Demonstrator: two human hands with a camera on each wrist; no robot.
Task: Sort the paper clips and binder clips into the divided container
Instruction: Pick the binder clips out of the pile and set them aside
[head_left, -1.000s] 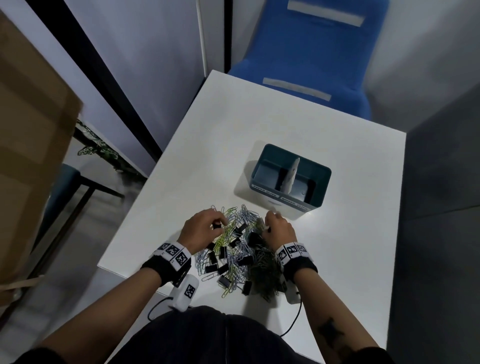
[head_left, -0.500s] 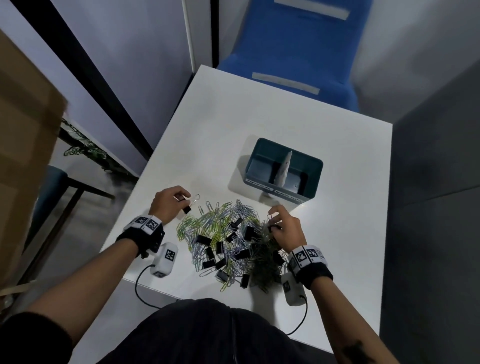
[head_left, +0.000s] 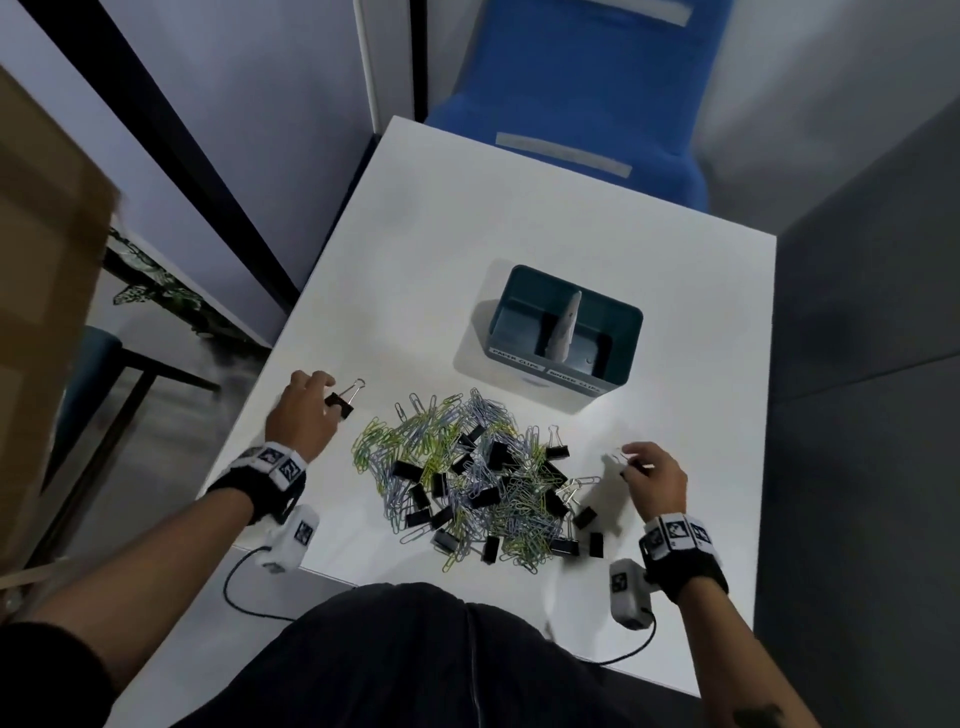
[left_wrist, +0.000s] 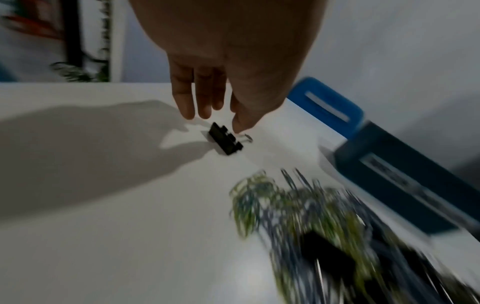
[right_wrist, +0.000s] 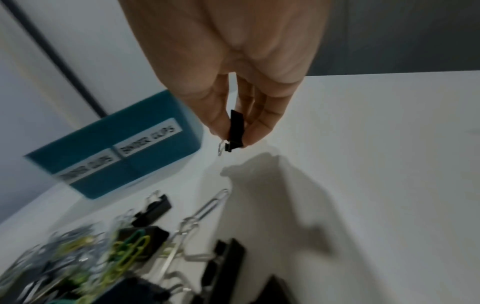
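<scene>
A mixed heap of clips (head_left: 467, 478), black binder clips among green and silver paper clips, sprawls on the white surface (head_left: 519, 234). Just beyond it stands the teal container (head_left: 563, 338), upright, divided in two.

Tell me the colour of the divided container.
Dark teal, with white labels on its front wall: divided container. It shows best in the head view.

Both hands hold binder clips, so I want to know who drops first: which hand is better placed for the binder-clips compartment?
Probably the right hand: the container's binder-clips side faces it, nearer than the left hand.
</scene>
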